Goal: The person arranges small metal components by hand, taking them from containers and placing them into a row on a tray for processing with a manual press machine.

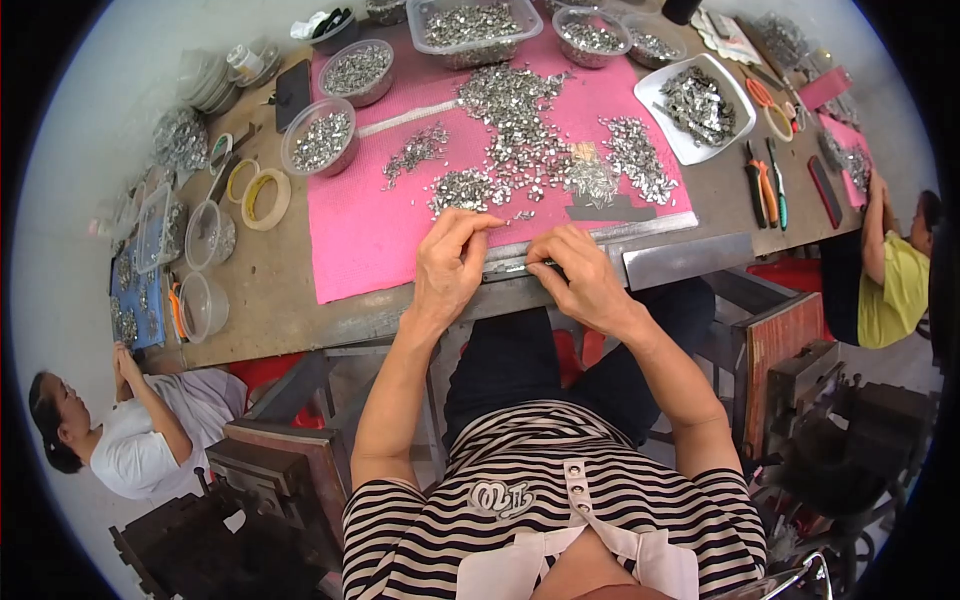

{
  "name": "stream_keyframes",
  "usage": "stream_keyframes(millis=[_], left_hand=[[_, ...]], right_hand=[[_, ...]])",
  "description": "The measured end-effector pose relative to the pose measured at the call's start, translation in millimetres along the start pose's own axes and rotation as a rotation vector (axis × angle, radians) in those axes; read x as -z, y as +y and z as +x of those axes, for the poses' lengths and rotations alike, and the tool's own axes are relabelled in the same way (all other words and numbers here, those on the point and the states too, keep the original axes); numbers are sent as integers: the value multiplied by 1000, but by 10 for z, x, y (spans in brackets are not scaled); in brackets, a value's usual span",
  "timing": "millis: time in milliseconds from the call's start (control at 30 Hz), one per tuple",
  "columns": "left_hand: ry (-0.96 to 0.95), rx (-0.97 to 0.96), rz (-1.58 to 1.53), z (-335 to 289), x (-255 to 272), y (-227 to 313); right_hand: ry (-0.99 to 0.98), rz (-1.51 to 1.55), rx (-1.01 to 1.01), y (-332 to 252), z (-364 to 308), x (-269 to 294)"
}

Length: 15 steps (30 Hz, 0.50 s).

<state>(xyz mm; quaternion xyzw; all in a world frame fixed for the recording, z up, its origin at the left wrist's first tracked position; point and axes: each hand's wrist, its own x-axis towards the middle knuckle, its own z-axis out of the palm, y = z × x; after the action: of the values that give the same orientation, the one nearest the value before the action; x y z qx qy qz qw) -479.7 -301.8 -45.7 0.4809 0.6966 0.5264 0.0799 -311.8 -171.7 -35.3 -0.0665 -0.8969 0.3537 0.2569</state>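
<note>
At the table's front edge, my left hand has thumb and forefinger pinched just over the pink mat; whatever they hold is too small to name. Beside it, my right hand is curled, its fingertips closed at a narrow metal bar along the edge. What is in those fingertips is hidden. Beyond my hands, a heap of small silvery metal pieces spreads over the mat, with smaller piles around it. A dark flat strip lies near my right hand.
Tubs of metal pieces and a large clear container line the back and left. A white dish stands right, near orange-handled pliers. Tape rolls lie left. Co-workers sit left and right.
</note>
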Motion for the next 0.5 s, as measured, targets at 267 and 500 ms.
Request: stream_keyframes(millis=[267,500], left_hand=[[-6,-109,209,-83,47,-180],[-8,-176,324,-123,143,-188]], right_hand=[[28,-67,14,-26,8,-96],[40,-286,163,-118,32,-100]])
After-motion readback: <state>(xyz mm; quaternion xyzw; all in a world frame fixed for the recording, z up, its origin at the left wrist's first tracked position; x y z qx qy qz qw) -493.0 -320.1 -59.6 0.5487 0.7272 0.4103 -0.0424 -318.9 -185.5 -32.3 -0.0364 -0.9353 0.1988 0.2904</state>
